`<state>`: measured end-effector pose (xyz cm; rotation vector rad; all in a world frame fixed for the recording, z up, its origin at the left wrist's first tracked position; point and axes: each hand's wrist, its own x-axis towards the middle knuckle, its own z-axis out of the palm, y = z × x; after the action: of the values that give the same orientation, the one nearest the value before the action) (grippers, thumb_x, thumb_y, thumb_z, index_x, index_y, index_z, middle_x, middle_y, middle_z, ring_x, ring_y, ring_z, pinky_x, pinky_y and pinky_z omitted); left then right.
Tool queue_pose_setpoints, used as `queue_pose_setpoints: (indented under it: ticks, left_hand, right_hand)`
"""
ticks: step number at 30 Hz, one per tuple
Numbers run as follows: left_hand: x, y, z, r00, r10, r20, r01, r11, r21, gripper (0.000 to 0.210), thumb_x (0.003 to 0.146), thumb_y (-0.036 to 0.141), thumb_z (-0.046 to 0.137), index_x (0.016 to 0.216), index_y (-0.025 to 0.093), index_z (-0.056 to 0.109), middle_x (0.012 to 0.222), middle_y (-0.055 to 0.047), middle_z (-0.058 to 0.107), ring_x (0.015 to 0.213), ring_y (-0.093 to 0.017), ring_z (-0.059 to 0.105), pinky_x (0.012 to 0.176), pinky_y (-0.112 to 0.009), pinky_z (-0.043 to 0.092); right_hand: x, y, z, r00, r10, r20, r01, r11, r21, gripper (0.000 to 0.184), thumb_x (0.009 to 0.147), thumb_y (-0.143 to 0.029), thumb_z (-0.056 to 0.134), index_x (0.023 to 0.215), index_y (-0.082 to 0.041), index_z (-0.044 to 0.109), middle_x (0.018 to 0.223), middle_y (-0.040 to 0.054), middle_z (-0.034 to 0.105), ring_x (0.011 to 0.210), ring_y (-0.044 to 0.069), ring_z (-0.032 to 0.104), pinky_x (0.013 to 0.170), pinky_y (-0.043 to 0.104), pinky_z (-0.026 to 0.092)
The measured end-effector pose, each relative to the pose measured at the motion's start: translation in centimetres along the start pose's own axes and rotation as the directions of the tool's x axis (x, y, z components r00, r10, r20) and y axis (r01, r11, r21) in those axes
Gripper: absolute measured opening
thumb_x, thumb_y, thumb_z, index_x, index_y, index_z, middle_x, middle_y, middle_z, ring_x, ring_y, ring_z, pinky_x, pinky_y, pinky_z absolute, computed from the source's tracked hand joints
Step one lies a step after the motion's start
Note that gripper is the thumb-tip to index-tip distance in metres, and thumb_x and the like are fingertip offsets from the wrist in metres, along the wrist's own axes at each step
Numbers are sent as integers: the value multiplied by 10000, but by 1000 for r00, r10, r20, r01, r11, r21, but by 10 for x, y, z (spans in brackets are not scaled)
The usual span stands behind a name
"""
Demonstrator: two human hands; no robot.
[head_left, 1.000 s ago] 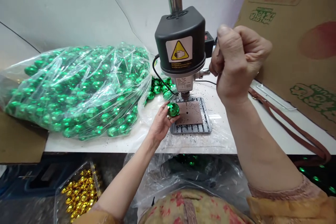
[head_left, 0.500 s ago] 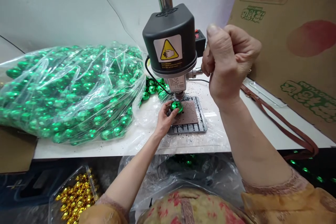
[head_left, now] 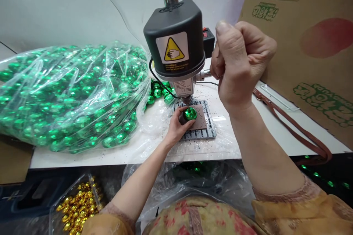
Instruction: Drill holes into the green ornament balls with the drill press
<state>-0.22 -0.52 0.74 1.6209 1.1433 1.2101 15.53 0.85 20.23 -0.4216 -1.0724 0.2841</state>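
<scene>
Head view shows the left hand (head_left: 178,126) holding a shiny green ball (head_left: 190,114) on the brown board (head_left: 203,120) under the drill (head_left: 173,40). Its thumb and forefinger are spread only as far as the ball's width, curled around it from the left and the near side. The ball is just below the drill's chuck (head_left: 186,99); whether the tip has gone into it is too small to tell. The board lies on a slotted metal base (head_left: 211,133), with dark specks scattered over it and the white surface (head_left: 82,158) around it. The right hand (head_left: 244,64) is raised beside the drill, its fingers closed tightly in a fist at the end of the metal lever (head_left: 204,75), though the gripped part is hidden inside the hand. A large clear bag (head_left: 68,95) full of green balls rests on the left of the surface, and loose green balls (head_left: 157,91) lie between it and the drill. To the right, a brown strap (head_left: 292,126) hangs over the edge near a leaning cardboard box (head_left: 284,44). Lower left, below the surface, gold balls (head_left: 79,203) fill part of a clear container (head_left: 52,214).
</scene>
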Motion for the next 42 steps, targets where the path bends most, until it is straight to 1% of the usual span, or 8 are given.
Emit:
queue_pose_setpoints:
  ticks: [6, 11, 15, 20, 23, 32, 39, 42]
  left_hand:
    - [-2, 5, 3, 999, 8, 36, -9, 1000, 22, 550, 793, 430, 833, 1241, 228, 586, 1172, -82, 685, 1092, -262, 653, 989, -417, 520]
    - [-2, 3, 2, 999, 4, 42, -6, 999, 37, 545, 803, 427, 822, 1241, 218, 576, 1185, -82, 673, 1106, -260, 642, 1003, -415, 506]
    - [-2, 3, 3, 999, 1, 46, -1, 1000, 2, 549, 792, 425, 830, 1237, 220, 581, 1195, -79, 666, 1131, -263, 631, 1027, -412, 491]
    - [-2, 7, 3, 999, -10, 49, 12, 999, -41, 541, 775, 416, 846, 1208, 218, 591, 1170, -77, 660, 1119, -263, 627, 1025, -403, 476]
    - [-2, 8, 3, 999, -15, 47, 18, 998, -59, 541, 766, 415, 853, 1202, 222, 597, 1171, -74, 654, 1118, -264, 623, 1029, -403, 468]
    - [-4, 2, 1, 998, 2, 65, 0, 1000, -28, 550, 793, 405, 834, 1249, 223, 586, 1220, -82, 647, 1154, -264, 615, 1065, -409, 455]
    - [-3, -1, 1, 998, -4, 59, 7, 999, -54, 569, 783, 419, 841, 1256, 223, 592, 1236, -86, 641, 1165, -268, 611, 1061, -402, 456]
    - [-3, -4, 1, 998, -3, 61, 7, 998, -65, 568, 779, 415, 845, 1252, 227, 594, 1221, -80, 644, 1153, -264, 612, 1050, -395, 459]
  right_hand:
    - [0, -2, -1, 1000, 4, 26, -3, 999, -37, 478, 905, -134, 569, 515, -232, 309, 438, -68, 306, 368, 61, 248, 417, 310, 208]
    - [-14, 3, -9, 999, -20, 25, 22, 993, -114, 505, 940, -303, 597, 552, -222, 283, 486, -63, 256, 411, 61, 264, 443, 303, 245]
    - [-31, 8, -16, 997, -59, -44, 55, 995, -87, 537, 924, -313, 617, 534, -208, 262, 493, -44, 213, 419, 82, 283, 469, 336, 189]
    - [-40, 12, -19, 996, -79, -29, 76, 992, -104, 564, 919, -361, 604, 539, -209, 216, 473, -33, 241, 417, 92, 243, 485, 361, 215]
    - [-41, 12, -19, 992, -120, -43, 117, 990, -77, 559, 916, -353, 594, 535, -196, 217, 465, -36, 245, 421, 80, 232, 496, 349, 229]
    - [-51, 11, -19, 986, -147, -75, 143, 988, -49, 489, 865, -190, 587, 546, -182, 216, 469, -40, 262, 399, 64, 248, 456, 317, 155]
    - [-52, 23, -27, 967, -249, -53, 247, 968, -48, 528, 844, -219, 606, 533, -175, 181, 451, -46, 229, 382, 55, 216, 410, 294, 142]
    - [-55, 25, -32, 965, -263, -12, 261, 963, -68, 532, 861, -257, 602, 540, -180, 184, 458, -44, 228, 383, 60, 235, 412, 301, 177]
